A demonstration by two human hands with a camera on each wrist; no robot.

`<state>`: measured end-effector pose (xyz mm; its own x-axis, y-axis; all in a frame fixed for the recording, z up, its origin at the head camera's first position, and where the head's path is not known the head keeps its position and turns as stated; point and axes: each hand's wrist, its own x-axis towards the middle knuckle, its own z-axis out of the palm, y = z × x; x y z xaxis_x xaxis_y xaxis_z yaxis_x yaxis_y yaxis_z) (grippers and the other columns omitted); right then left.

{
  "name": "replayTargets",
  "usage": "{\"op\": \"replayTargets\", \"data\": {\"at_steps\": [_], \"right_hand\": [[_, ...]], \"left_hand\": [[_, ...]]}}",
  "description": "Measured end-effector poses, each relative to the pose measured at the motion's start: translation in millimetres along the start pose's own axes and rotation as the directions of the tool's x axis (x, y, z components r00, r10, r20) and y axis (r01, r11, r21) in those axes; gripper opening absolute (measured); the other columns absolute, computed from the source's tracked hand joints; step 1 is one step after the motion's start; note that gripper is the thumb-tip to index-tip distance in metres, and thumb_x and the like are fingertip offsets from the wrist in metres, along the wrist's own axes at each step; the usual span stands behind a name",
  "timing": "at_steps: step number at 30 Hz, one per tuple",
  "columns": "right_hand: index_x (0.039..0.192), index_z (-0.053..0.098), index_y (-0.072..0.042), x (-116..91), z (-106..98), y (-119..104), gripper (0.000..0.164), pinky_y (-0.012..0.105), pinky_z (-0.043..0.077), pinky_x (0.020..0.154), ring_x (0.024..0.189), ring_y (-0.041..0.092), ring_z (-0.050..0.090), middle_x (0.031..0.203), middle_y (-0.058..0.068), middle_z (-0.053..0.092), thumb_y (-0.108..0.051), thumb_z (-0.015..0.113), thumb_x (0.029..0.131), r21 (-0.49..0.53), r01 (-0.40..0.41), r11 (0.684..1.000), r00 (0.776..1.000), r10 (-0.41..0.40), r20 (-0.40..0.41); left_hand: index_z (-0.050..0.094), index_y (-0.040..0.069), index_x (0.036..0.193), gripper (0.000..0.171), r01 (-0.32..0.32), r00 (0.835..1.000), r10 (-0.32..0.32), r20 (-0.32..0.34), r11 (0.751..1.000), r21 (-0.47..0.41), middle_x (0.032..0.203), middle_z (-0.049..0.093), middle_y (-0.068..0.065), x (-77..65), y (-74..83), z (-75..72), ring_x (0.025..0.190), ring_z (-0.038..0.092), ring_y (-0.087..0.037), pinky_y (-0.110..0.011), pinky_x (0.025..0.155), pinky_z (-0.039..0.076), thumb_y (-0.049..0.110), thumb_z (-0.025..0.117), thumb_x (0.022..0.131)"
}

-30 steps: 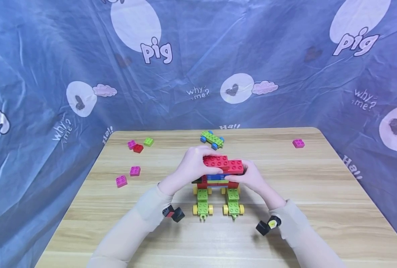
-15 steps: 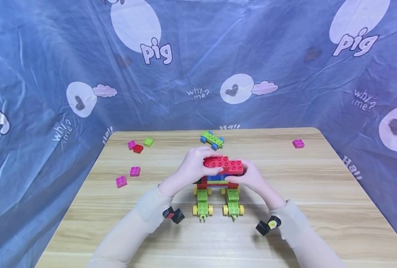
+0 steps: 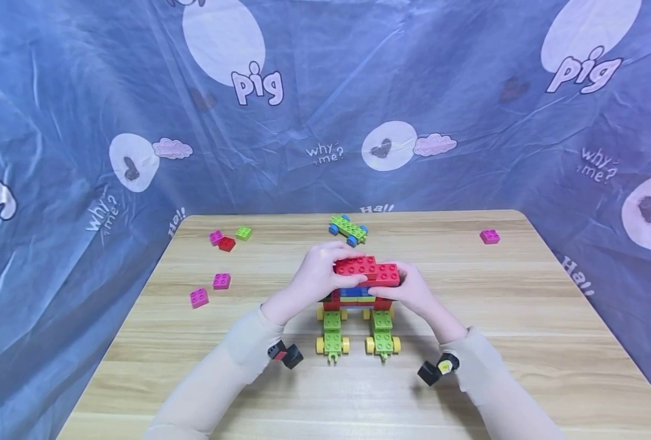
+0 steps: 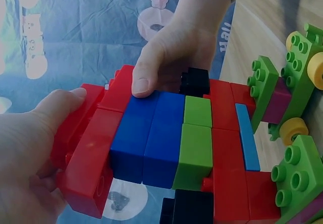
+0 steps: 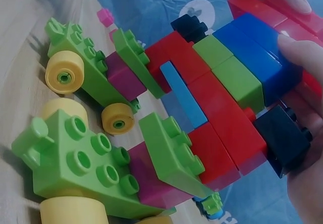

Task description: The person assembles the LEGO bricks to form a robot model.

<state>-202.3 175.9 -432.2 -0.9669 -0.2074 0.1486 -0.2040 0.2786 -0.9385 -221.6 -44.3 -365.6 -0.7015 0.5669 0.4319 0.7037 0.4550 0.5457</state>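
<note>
A toy brick figure stands upright on two lime wheeled bases [image 3: 333,335] with yellow wheels. Its body stacks red bricks [image 5: 234,128], lime bricks [image 4: 195,151] and blue bricks [image 4: 135,143], with a black brick [image 5: 283,138] at each side. My left hand [image 3: 321,269] grips the upper red brick [image 3: 355,265] on top, thumb along its near side. My right hand [image 3: 411,287] holds the structure from the right, around the lower red brick [image 3: 387,275], its thumb pressing the blue bricks. In the right wrist view, purple bricks [image 5: 151,181] join the wheeled bases to the legs.
Behind the figure sits a lime wheeled base [image 3: 349,228] with blue wheels. Loose pink bricks [image 3: 221,281], a small red brick [image 3: 226,244] and a lime brick [image 3: 243,233] lie at left. Another pink brick [image 3: 489,236] lies far right. A blue printed cloth [image 3: 325,98] hangs behind the table.
The upper red bricks have shifted very slightly to the right. Both hands keep their hold, and the wheeled bases stay in place.
</note>
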Motion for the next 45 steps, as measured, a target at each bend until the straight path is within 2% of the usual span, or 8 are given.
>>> {"op": "replayTargets", "data": {"at_steps": [5,10,14,25,30,37,45], "right_hand": [[0.118,0.059,0.01,-0.6,0.4,-1.6,0.046,0.022,0.053,0.078,0.086,0.003,0.066,0.099,0.005,0.073,-0.005,0.077,0.078,0.03,-0.011,0.999,1.0,0.011,0.001],[0.119,0.059,0.01,-1.2,1.3,-3.4,0.047,0.022,0.053,0.08,0.087,0.002,0.065,0.105,0.019,0.07,-0.004,0.076,0.078,0.027,-0.024,0.999,1.0,0.024,0.0],[0.12,0.058,0.011,-1.1,1.5,-3.1,0.047,0.022,0.053,0.08,0.087,0.001,0.065,0.107,0.027,0.067,-0.003,0.076,0.079,0.023,-0.014,1.0,1.0,0.014,-0.003],[0.12,0.059,0.008,-0.4,2.1,-1.4,0.048,0.022,0.053,0.08,0.087,0.001,0.065,0.107,0.021,0.069,-0.007,0.077,0.078,-0.001,-0.011,1.0,1.0,0.011,-0.013],[0.122,0.058,0.008,0.4,1.3,0.2,0.049,0.023,0.053,0.081,0.089,0.002,0.065,0.11,0.025,0.067,-0.008,0.077,0.079,0.004,-0.019,1.0,1.0,0.019,-0.007],[0.122,0.059,0.007,0.6,0.5,0.4,0.05,0.023,0.052,0.082,0.089,0.002,0.064,0.11,0.023,0.068,-0.01,0.077,0.079,-0.014,-0.038,0.999,0.999,0.038,-0.013],[0.122,0.059,0.007,-0.9,1.8,-2.1,0.049,0.022,0.052,0.082,0.089,0.002,0.064,0.109,0.022,0.068,-0.008,0.077,0.079,-0.012,-0.031,0.999,0.999,0.031,-0.015]], "left_hand": [[0.073,0.009,0.11,0.037,-0.001,1.0,0.001,0.002,1.0,-0.009,0.103,0.07,-0.004,-0.3,0.1,0.8,0.093,0.065,-0.016,-0.027,0.08,0.054,0.023,0.082,0.077],[0.073,0.01,0.11,0.038,-0.013,1.0,0.013,0.003,1.0,0.006,0.103,0.07,-0.004,-0.5,0.8,1.4,0.093,0.064,-0.015,-0.026,0.08,0.054,0.024,0.082,0.077],[0.073,0.01,0.111,0.037,0.003,1.0,-0.003,0.015,1.0,0.009,0.103,0.07,-0.004,0.0,1.9,0.7,0.091,0.064,-0.015,-0.025,0.078,0.053,0.025,0.081,0.078],[0.072,0.009,0.114,0.041,0.049,0.996,-0.048,0.071,0.999,-0.007,0.105,0.07,-0.004,2.6,3.4,-5.1,0.095,0.065,-0.017,-0.027,0.082,0.054,0.026,0.081,0.078],[0.073,0.01,0.113,0.041,0.057,0.996,-0.055,0.069,0.998,-0.017,0.104,0.07,-0.004,3.4,3.3,-5.0,0.093,0.065,-0.017,-0.026,0.08,0.053,0.027,0.082,0.077],[0.073,0.01,0.113,0.041,0.061,0.996,-0.059,0.06,0.998,-0.03,0.103,0.07,-0.003,3.7,0.5,-2.1,0.091,0.064,-0.015,-0.022,0.075,0.052,0.027,0.082,0.077],[0.072,0.012,0.115,0.042,0.068,0.991,-0.067,0.115,0.998,-0.008,0.098,0.068,-0.002,6.1,1.6,-5.1,0.083,0.06,-0.013,-0.021,0.069,0.048,0.028,0.081,0.078]]}}
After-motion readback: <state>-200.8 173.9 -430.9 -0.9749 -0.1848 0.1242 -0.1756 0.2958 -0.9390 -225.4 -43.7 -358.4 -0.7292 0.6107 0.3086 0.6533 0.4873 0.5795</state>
